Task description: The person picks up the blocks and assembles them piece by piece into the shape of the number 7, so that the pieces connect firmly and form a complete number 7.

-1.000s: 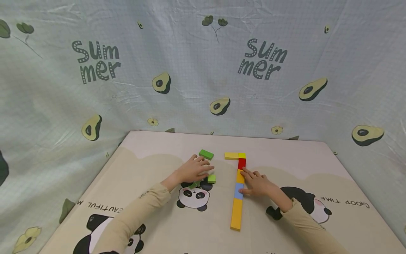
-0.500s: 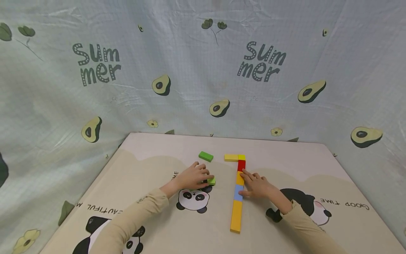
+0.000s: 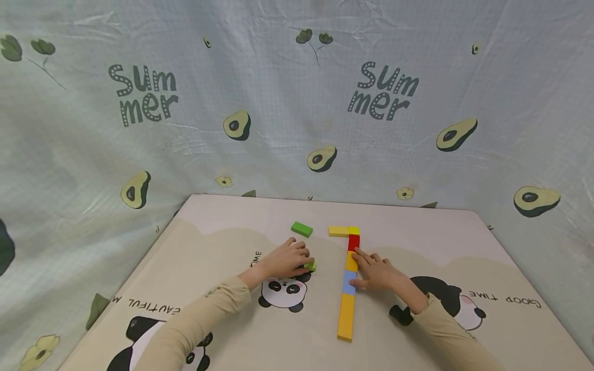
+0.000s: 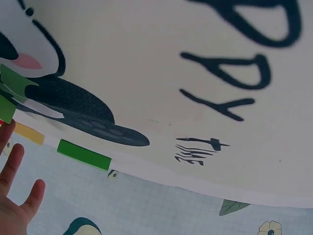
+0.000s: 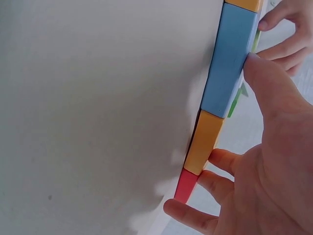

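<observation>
In the head view my left hand (image 3: 289, 260) is over the panda print, thumb and forefinger pinching a light green block (image 3: 311, 266) at its two sides. Further green pieces (image 4: 13, 81) lie by that hand in the left wrist view, mostly cut off by the frame. My right hand (image 3: 378, 273) rests with spread fingers along the right side of a row of blocks. Its thumb touches the blue block (image 5: 229, 58); other fingertips meet the short orange block (image 5: 204, 142) and the red block (image 5: 186, 185). A long orange block (image 3: 345, 317) forms the near end.
At the row's far end sit a bright yellow block (image 3: 354, 231) and a paler yellow block (image 3: 339, 231) pointing left. A dark green block (image 3: 301, 229) lies apart beyond my left hand. The printed table (image 3: 260, 340) ends against a hanging cloth (image 3: 274, 93).
My left hand has lowered slightly and its thumb and forefinger have closed on the light green block, covering the green pieces beneath. My right hand has stayed at the row.
</observation>
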{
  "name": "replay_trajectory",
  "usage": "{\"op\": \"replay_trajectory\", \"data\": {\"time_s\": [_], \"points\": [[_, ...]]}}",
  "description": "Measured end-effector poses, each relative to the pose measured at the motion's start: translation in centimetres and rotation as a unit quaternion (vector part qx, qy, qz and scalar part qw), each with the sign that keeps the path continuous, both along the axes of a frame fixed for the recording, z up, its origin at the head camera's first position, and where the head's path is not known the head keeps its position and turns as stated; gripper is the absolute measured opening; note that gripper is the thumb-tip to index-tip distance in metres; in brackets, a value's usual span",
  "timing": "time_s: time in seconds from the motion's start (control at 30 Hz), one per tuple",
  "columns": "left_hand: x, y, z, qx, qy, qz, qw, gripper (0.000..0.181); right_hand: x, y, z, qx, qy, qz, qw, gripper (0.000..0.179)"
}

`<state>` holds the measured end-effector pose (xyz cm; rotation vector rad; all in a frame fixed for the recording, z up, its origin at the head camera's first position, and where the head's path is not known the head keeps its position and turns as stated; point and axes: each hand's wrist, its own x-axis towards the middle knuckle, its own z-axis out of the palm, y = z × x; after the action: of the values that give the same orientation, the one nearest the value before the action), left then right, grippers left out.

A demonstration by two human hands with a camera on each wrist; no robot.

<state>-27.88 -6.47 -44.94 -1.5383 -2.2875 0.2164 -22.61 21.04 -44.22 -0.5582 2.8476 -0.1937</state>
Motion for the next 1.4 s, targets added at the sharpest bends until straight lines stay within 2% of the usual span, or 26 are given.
{"op": "replay_trajectory", "data": {"time_s": [0.4, 1.03, 1.4], "points": [[0.16, 0.45, 0.17, -0.02, 0.007, 0.014, 0.9997, 0.016, 0.12, 0.02, -0.09, -0.004, 0.008, 0.005, 0.9999, 0.078], [0.27, 0.45, -0.19, -0.021, 0.018, 0.016, 0.9995, 0.02, -0.13, 0.0, -0.46, 0.004, 0.006, 0.001, 1.0, 0.079], [0.22, 0.37, -0.33, -0.019, 0.014, 0.021, 0.9995, 0.02, 0.18, -0.09, -0.08, -0.003, 0.005, -0.001, 1.0, 0.078]]}}
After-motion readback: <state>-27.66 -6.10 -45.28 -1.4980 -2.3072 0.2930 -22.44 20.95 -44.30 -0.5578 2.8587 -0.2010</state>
